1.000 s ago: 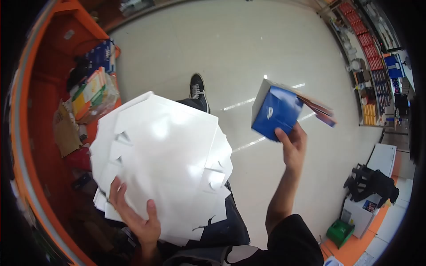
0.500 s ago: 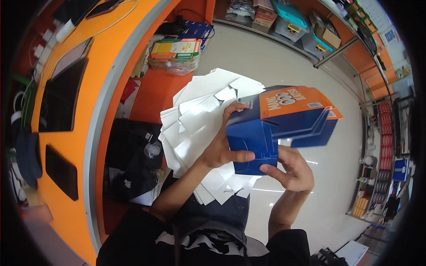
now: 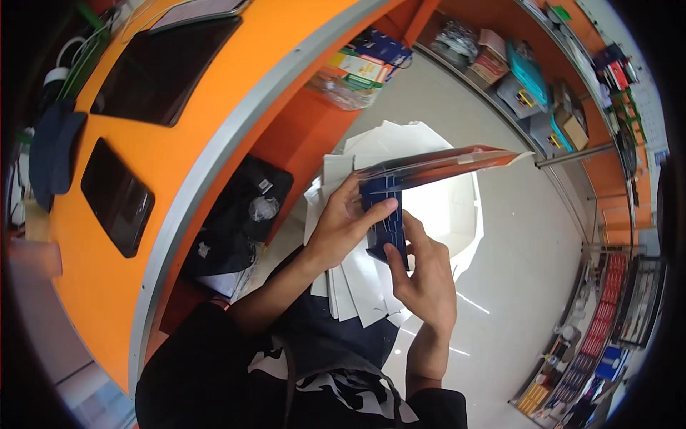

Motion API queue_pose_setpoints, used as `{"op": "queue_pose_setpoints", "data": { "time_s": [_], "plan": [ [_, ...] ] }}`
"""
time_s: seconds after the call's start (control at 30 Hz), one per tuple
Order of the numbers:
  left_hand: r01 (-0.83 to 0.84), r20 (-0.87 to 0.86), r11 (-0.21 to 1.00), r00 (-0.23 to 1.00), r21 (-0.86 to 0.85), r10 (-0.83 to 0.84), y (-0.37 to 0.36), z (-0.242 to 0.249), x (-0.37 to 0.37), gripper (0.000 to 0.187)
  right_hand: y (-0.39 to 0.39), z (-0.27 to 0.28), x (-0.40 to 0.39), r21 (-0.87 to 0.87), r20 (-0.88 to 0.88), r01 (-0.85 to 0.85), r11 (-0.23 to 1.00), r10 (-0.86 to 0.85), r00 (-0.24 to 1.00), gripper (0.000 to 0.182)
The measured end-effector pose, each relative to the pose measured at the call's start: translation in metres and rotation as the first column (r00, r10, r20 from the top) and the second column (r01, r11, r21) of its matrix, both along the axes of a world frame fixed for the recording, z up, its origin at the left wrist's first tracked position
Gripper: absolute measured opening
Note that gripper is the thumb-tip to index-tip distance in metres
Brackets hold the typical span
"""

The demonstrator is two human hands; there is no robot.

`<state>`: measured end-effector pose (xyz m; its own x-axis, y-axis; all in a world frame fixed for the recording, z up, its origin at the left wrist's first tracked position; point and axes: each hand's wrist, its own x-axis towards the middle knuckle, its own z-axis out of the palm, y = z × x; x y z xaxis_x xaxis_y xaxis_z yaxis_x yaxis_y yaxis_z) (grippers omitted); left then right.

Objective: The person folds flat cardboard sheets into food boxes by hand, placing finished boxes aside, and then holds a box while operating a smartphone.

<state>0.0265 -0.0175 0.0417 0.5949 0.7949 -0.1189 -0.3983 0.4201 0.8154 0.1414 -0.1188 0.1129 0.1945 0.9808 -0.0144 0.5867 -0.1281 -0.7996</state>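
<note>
A blue and orange printed cardboard box (image 3: 391, 230) is between my hands, seen nearly edge-on, with its long panels stretching to the right. My left hand (image 3: 346, 227) grips its left side, thumb pressed on the blue end and other fingers behind. On the lower right edge of that blue end, my right hand (image 3: 430, 277) pinches with thumb and fingers. Underneath, a fanned pile of white card sheets (image 3: 357, 289) rests over my lap. Part of the pile is hidden by the box and hands.
To the left is an orange counter (image 3: 207, 93) holding a black tablet (image 3: 168, 68) and a black phone (image 3: 118, 196). A black bag (image 3: 239, 207) lies below it. Shelving with bins (image 3: 525, 82) stands at upper right, and racks of small goods (image 3: 604, 304) at right.
The box has turned from showing its orange printed face to nearly edge-on. Both hands have shifted left with it, still gripping. The view has also swung, moving the counter and shelves in frame.
</note>
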Motion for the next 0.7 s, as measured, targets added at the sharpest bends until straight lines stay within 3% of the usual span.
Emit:
{"op": "queue_pose_setpoints", "data": {
  "time_s": [0.13,0.53,0.67,0.7],
  "plan": [
    [0.062,0.081,0.997,0.995,-0.054,-0.058,0.009,-0.012,-0.011,0.040,0.007,-0.009,-0.006,0.014,0.011,-0.010,1.000,0.010,1.000,0.048],
    [0.150,0.040,0.987,0.987,0.063,-0.153,0.010,-0.024,-0.010,0.057,0.006,-0.019,-0.006,0.049,0.076,0.013,0.999,-0.017,0.997,0.047],
    [0.127,0.060,0.992,0.990,-0.001,-0.127,0.008,-0.023,-0.008,0.049,0.005,-0.020,-0.006,0.053,0.111,0.036,0.998,-0.042,0.993,0.048],
    [0.188,0.012,0.981,0.982,-0.041,-0.187,0.010,-0.016,-0.012,0.050,0.006,-0.019,-0.005,0.050,0.110,0.034,0.998,-0.040,0.993,0.048]
  ]
}}
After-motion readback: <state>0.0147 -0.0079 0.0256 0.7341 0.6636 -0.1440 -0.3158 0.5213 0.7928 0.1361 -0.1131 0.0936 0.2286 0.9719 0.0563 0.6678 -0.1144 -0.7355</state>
